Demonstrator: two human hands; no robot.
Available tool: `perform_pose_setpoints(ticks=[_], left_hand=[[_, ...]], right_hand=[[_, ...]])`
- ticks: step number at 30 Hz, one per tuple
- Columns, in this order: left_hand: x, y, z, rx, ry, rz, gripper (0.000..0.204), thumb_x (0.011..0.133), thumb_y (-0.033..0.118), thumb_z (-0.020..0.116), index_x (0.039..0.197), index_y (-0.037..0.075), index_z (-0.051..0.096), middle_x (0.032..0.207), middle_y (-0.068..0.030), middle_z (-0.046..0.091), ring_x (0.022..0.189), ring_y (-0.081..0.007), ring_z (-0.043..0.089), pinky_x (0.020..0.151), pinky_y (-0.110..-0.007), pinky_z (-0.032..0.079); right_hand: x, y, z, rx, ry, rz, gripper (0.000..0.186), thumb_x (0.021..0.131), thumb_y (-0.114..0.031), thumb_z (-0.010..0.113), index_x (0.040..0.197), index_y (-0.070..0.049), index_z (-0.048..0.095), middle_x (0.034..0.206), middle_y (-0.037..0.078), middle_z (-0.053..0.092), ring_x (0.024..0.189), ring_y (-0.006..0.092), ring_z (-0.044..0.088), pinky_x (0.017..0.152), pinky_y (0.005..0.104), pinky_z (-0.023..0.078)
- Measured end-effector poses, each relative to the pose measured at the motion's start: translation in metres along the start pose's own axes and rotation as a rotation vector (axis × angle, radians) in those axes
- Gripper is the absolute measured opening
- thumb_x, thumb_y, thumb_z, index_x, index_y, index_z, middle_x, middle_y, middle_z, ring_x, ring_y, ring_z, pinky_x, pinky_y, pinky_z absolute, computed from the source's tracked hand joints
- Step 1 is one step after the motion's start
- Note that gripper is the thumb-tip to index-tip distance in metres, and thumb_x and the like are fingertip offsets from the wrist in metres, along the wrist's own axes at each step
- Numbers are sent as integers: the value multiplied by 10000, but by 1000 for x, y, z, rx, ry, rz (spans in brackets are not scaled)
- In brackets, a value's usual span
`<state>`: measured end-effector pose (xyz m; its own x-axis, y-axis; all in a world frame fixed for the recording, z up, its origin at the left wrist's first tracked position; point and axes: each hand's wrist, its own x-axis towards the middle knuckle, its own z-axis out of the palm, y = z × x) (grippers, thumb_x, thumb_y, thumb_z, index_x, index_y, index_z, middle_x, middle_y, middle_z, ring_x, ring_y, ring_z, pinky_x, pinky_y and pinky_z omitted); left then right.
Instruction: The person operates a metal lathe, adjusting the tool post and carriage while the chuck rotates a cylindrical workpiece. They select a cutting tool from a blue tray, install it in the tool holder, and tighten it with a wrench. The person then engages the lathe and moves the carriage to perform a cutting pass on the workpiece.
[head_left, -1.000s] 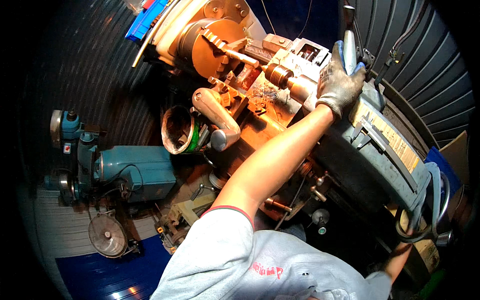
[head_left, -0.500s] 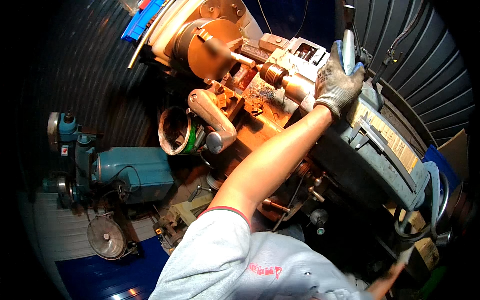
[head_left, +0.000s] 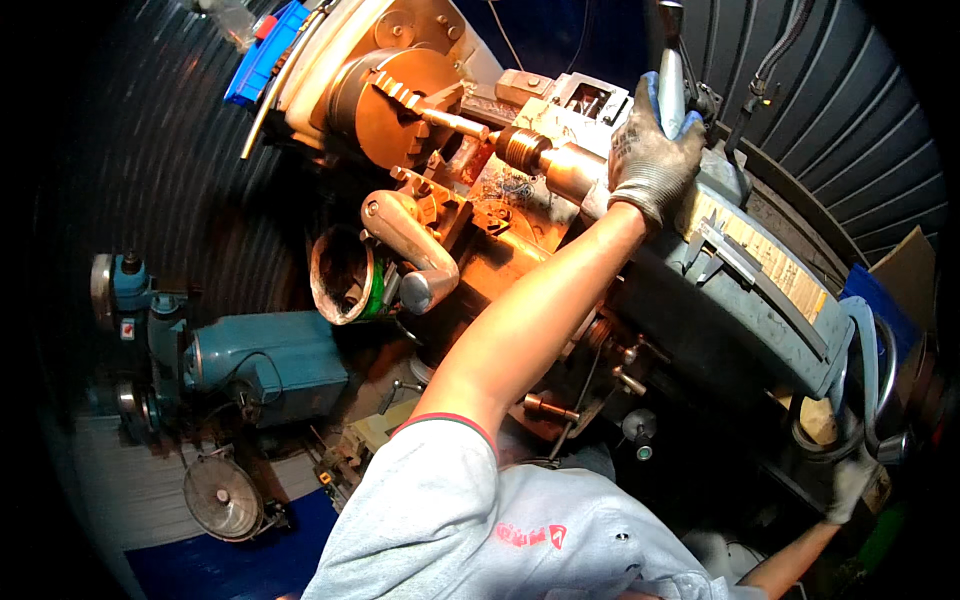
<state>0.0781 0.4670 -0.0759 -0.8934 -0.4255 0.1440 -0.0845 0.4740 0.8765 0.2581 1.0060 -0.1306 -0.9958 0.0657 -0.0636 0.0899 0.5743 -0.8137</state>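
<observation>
My left hand (head_left: 655,150), in a grey glove with blue fingertips, is closed around the metal lever (head_left: 671,95) on top of the lathe's tailstock. Before it, a ribbed drill chuck (head_left: 522,150) sticks out of the tailstock quill (head_left: 572,172). Its tip is close to the end of a round metal bar (head_left: 457,122), which the jaws of the big lathe chuck (head_left: 375,105) hold. At lower right, my gloved right hand (head_left: 853,487) is beside the tailstock handwheel (head_left: 858,350); its fingers are blurred, and contact with the wheel is unclear.
Calipers (head_left: 735,258) lie on a yellowish board (head_left: 765,262) on the tailstock. Metal chips lie by the tool post (head_left: 435,208). A bucket (head_left: 343,275) hangs near a curved arm (head_left: 408,240). Left stand a teal machine (head_left: 265,350) and a round fan (head_left: 222,497).
My right hand has moved up and outward toward the handwheel. My left hand keeps its hold on the lever. The whole view has shifted slightly.
</observation>
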Motion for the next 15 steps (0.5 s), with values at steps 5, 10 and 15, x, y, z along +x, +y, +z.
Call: perform_pose_setpoints(ticks=[5, 10, 15], left_hand=[[4, 11, 8, 20, -47, 59, 776, 791, 344, 733, 1433, 41, 419, 1227, -276, 612, 1095, -394, 635, 964, -425, 486], [5, 2, 6, 2, -28, 23, 779, 772, 343, 738, 1418, 32, 434, 1213, -280, 614, 1111, -397, 625, 968, -429, 479], [1, 1, -1, 2, -7, 21, 761, 784, 333, 729, 1412, 28, 428, 1199, -284, 615, 1097, -406, 627, 960, -431, 482]], right_hand=[[80, 6, 34, 47, 283, -78, 518, 965, -254, 547, 1404, 3, 450, 1422, 189, 472, 1314, 266, 449, 1107, 409, 337], [-8, 47, 100, -225, 184, -163, 536, 969, -271, 543, 1417, 4, 434, 1439, 190, 457, 1328, 268, 437, 1115, 409, 328], [10, -10, -12, -17, 9, -12, 555, 973, -288, 538, 1429, 5, 418, 1455, 192, 441, 1341, 269, 425, 1123, 408, 319]])
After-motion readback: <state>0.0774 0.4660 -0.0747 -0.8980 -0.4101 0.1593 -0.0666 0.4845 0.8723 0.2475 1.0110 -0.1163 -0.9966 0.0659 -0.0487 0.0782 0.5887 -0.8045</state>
